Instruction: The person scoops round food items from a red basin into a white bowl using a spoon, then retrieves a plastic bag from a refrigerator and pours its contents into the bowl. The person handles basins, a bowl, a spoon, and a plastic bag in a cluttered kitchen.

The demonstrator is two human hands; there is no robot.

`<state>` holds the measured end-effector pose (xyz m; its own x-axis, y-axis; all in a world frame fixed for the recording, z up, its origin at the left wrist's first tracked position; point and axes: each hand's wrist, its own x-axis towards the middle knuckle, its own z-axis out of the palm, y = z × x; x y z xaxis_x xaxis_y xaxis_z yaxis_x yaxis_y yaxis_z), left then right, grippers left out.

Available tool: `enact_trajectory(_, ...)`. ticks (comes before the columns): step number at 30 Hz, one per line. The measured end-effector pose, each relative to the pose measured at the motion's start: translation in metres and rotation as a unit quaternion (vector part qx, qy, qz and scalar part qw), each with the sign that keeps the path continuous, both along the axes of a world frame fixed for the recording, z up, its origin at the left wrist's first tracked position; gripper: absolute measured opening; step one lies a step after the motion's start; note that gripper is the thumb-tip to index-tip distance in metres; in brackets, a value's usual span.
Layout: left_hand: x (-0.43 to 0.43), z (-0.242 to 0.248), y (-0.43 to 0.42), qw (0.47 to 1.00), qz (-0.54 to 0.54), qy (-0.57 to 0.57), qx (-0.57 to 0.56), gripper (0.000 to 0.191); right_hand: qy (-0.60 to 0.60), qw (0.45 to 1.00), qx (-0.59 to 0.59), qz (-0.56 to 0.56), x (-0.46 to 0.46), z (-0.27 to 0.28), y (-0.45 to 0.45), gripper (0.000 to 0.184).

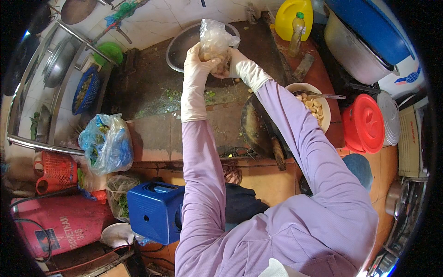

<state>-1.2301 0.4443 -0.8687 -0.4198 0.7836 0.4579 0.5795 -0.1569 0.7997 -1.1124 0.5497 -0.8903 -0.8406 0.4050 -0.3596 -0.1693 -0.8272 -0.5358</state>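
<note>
Both my hands wear pale gloves and hold up a clear plastic bag (216, 38) with lumpy, pale-brown food inside. My left hand (202, 62) grips the bag's left side, thumb across its front. My right hand (237, 64) is on its right side, fingers partly hidden. Behind the bag, a wide round metal basin (178, 45) rests on the dark counter. Near my right forearm stands a white bowl (325, 116) of pale sliced food, with a metal spoon (322, 94) across it. A blackened wok (256, 128) with a wooden handle lies between my arms.
Blue plastic stool (155, 211), plastic bags (107, 145) and a red gas cylinder (65, 221) are at the left. A red lidded bucket (365, 123), a large metal pot (353, 52), a yellow jug (290, 20) and an oil bottle (296, 34) stand at the right.
</note>
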Motion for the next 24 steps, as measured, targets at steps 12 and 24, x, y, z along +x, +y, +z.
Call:
enact_trajectory(12, 0.016, 0.004, -0.009, 0.996, -0.048, 0.067, -0.037, 0.096, 0.032, 0.988, 0.146, -0.027, 0.003, -0.005, 0.004, 0.041)
enact_trajectory(24, 0.006, 0.004, -0.001, 0.998, 0.025, -0.023, 0.051, 0.071, 0.056, 0.998, 0.026, -0.005, 0.004, 0.020, 0.011, 0.043)
